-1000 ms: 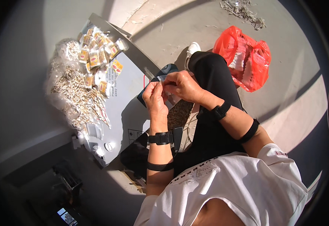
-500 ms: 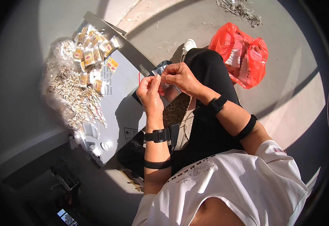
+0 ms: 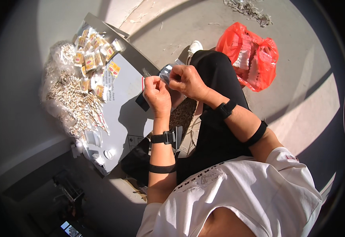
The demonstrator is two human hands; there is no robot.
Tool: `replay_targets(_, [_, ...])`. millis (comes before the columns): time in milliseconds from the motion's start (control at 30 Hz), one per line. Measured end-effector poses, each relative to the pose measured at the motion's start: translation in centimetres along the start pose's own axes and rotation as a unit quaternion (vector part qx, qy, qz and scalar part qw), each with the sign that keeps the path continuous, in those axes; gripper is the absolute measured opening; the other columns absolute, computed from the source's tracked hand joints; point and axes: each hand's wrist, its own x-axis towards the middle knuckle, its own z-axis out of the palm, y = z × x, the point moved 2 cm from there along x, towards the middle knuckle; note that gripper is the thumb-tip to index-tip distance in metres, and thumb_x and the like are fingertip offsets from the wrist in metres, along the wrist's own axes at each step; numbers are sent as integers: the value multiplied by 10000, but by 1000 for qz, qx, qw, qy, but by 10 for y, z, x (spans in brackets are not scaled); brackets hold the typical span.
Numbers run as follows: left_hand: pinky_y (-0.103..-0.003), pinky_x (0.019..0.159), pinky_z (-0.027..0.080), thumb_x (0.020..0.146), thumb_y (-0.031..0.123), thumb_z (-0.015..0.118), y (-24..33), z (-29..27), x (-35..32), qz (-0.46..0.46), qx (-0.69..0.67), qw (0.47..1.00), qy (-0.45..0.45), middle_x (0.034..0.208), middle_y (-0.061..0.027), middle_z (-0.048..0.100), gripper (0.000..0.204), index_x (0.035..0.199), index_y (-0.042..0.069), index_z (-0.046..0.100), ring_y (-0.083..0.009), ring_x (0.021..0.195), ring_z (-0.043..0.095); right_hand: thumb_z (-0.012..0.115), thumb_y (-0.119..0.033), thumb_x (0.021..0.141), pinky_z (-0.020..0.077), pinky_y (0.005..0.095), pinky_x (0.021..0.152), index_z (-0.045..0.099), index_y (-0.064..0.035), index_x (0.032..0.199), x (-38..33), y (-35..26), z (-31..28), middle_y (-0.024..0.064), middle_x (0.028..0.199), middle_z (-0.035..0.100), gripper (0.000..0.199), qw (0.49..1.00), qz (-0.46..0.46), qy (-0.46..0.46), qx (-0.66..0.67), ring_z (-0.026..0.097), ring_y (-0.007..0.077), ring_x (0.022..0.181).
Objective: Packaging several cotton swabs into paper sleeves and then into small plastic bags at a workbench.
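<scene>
A small clear plastic bag glints between my two hands, above the edge of the grey board. My left hand is closed in a pinch at its near left side. Fingers curled, my right hand grips the other side. What the bag holds, if anything, I cannot make out. To the left lies a big heap of loose cotton swabs in an opened clear bag. Several small packs of cotton swabs with yellow labels are piled at its far end.
The grey board spans the left side. Below my hands is a container of brown bits. A red plastic bag with pink and white packs stands on the floor at right. Shredded scraps lie far off.
My hands have drawn slightly apart, and the right one has turned with its fingers curled tighter. More of the clear bag shows between them. The whole view has shifted a little.
</scene>
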Motion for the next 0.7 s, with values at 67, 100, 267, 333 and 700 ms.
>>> replay_targets(67, [-225,593,470,829,-113,565,20,14,6,15,-59,998,-26,721,-5,577,116,893,-19,588,-74,637,530,673,-67,664,471,355,532,591,-4,743,-2,1,-7,177,671,601,130,989,-95,10,-108,567,341,568])
replay_targets(100, [-220,602,465,819,-121,568,23,10,12,28,-10,997,-68,732,5,577,159,924,-8,605,-62,653,527,673,-67,664,471,355,532,591,-4,743,-1,2,-7,177,671,601,130,989,-96,11,-108,567,341,568])
replay_targets(267, [-180,508,410,818,-57,630,4,20,43,-5,-41,995,-91,691,11,577,71,848,-2,596,-33,573,499,684,-85,807,389,258,498,551,5,774,2,11,-9,4,638,507,163,978,43,184,93,468,75,598])
replay_targets(333, [-186,531,424,795,-52,658,9,33,53,-95,-71,986,-113,702,7,588,80,838,-8,608,-34,597,511,672,-126,820,432,258,537,577,19,765,4,32,-20,32,632,572,182,932,162,276,170,503,89,587])
replay_targets(700, [-272,592,475,717,-6,679,-30,62,83,-2,4,981,-193,667,-57,617,105,811,20,642,-126,603,574,670,-145,869,314,210,435,653,-20,767,10,66,2,-2,663,576,163,805,378,192,414,415,51,523])
